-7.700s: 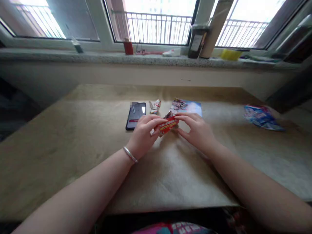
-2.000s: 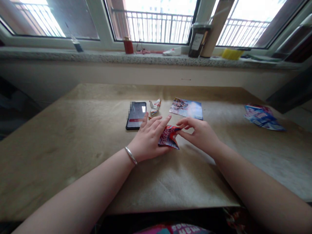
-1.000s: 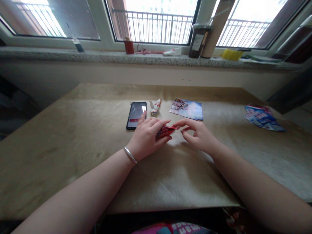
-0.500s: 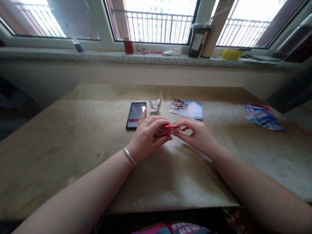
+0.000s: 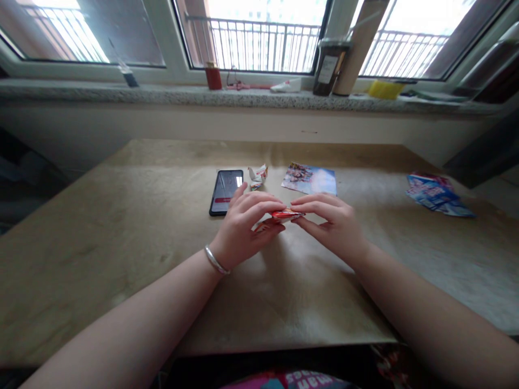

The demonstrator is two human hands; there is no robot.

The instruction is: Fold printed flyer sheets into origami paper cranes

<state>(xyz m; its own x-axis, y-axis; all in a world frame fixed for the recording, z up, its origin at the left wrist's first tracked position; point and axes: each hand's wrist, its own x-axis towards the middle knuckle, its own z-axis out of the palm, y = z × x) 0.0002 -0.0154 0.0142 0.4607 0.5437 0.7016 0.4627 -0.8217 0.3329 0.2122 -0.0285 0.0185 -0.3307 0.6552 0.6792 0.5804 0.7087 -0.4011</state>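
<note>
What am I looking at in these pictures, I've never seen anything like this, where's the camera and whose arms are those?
There's no machine here. These are one person's own bare arms, filmed by a camera worn on their head, which looks forward and down, so every picture comes from that one viewpoint. The left hand, with a silver-coloured bangle at the wrist, and the right hand together hold a small folded piece of red printed paper. Beyond the hands, a beige table carries a smartphone, a small folded white paper shape and a printed picture sheet. Another printed sheet lies off to the right.
</note>
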